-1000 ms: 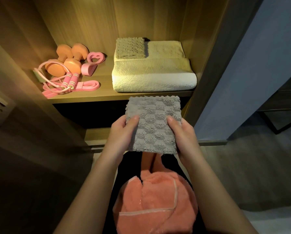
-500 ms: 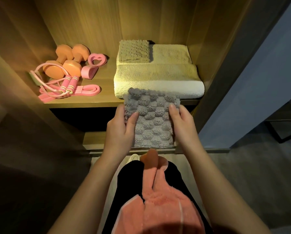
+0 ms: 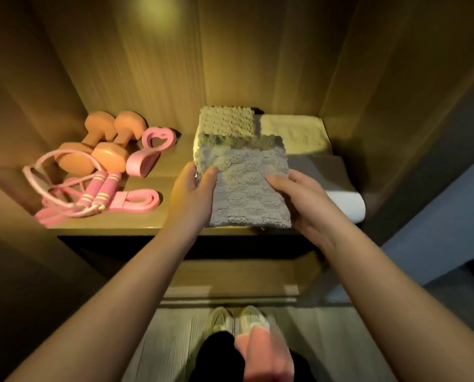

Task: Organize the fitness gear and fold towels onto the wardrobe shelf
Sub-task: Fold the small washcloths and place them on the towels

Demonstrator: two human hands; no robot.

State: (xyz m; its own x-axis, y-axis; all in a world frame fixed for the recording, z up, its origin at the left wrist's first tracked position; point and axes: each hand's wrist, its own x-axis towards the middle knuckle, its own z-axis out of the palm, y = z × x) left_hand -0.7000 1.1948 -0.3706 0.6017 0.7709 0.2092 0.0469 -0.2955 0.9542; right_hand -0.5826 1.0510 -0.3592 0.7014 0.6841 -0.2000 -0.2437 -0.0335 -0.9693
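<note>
A folded grey towel [image 3: 247,186] is held flat over the front of the large cream towel [image 3: 340,186] on the wardrobe shelf [image 3: 158,221]. My left hand [image 3: 194,197] grips its left edge and my right hand [image 3: 302,199] grips its right edge, thumbs on top. Behind it a small beige folded towel [image 3: 226,119] lies on the cream towel. On the shelf's left stand two orange dumbbells [image 3: 103,144], a pink heart-shaped grip [image 3: 153,150], a pink jump rope [image 3: 92,191] and a pink resistance band [image 3: 136,202].
Wooden wardrobe walls close in the shelf on the left, back and right [image 3: 368,78]. A lower shelf board [image 3: 230,274] sits beneath. A pink cloth [image 3: 263,354] hangs at my legs above my shoes [image 3: 238,318]. A grey floor lies below.
Both hands carried the grey towel up and forward from below the shelf edge onto the cream towel. The view moved closer to the shelf.
</note>
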